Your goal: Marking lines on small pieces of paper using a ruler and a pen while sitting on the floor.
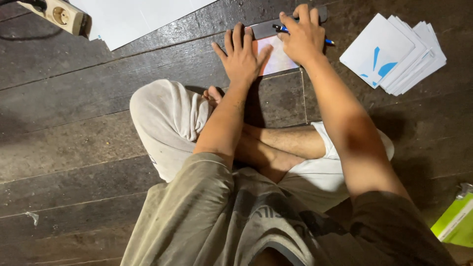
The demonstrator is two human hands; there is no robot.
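Crossed legs in pale shorts (167, 123) and an olive shirt fill the near part of the view; the person sits on a dark plank floor (74, 123). Both arms reach forward to a small sheet of paper (278, 58) lying flat on the floor just beyond the feet. A dark ruler (266, 27) lies across the sheet's far edge, its long axis running left to right with the right end tilted slightly away. The left hand (241, 56) is spread flat, fingers apart, pressing down on the ruler's left end and the paper beneath it. The right hand (303, 34) has its grip closed around a blue pen (327, 42), the barrel pointing off to the right and the tip hidden under the fingers, right against the ruler's edge. So the ruler sits directly under both hands. A fanned stack of white sheets with blue marks (394, 51) lies near the right hand, apart from it. A power strip (59, 15) sits far left, a green packet (456, 221) near right.
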